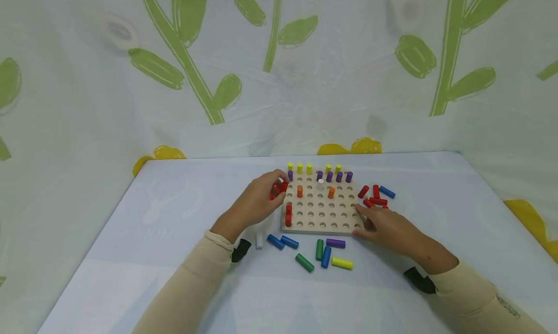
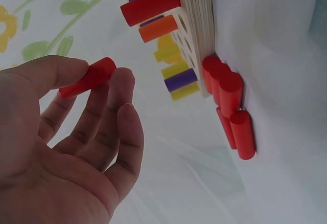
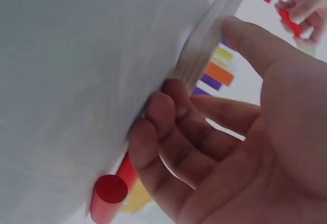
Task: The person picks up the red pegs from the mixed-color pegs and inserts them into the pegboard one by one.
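The table (image 1: 174,237), covered in a pale blue cloth, runs wide to either side, with a leaf-print curtain (image 1: 131,82) hung behind it. At its middle lies the wooden pegboard (image 1: 320,213), most holes bare; yellow pegs (image 1: 300,168) and purple pegs (image 1: 339,176) stand along the far rows, two orange pegs (image 1: 300,191) further in, and red ones in the left column. The right hand (image 1: 383,226) lies with fingers relaxed and curved against the board's near right corner, steadying it and holding nothing. The left hand (image 1: 257,201) pinches a red peg (image 2: 88,79) between thumb and fingertips, just off the board's left edge near the far corner. Judging by this, the step in hand is seating that red peg in the left column; the next move would call for tipping it upright over a free hole and pressing down. Loose red pegs (image 1: 375,196) lie just right of the board, and blue, green, purple and yellow ones in front of it, so open cloth lies mostly far left and right
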`<state>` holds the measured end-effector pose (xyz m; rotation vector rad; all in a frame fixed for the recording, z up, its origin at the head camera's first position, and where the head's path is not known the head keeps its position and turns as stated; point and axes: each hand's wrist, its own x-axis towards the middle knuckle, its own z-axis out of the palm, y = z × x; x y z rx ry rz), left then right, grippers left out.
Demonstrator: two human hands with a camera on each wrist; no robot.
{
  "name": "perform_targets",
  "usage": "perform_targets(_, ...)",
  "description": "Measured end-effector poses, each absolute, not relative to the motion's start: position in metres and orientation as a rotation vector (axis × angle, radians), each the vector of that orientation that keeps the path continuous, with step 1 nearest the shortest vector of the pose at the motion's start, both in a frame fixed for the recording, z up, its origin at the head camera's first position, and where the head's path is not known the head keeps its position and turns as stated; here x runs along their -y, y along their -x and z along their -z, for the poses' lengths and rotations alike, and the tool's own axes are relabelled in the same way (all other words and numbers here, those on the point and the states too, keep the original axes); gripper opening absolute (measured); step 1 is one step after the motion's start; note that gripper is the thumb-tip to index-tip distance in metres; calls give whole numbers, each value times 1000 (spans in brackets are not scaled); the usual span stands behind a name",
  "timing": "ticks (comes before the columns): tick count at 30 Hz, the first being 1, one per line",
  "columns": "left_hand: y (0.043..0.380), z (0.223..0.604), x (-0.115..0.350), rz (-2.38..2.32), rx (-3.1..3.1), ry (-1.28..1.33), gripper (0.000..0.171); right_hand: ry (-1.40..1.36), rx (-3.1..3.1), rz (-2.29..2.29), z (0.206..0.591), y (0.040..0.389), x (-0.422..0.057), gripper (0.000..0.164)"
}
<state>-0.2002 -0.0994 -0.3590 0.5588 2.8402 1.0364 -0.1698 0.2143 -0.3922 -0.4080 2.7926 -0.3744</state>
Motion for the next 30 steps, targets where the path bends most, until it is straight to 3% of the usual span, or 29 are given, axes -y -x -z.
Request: perform_targets(30,186,361,82,-954,-2812,-646,33,445,-2832,454,393,162,-218,77)
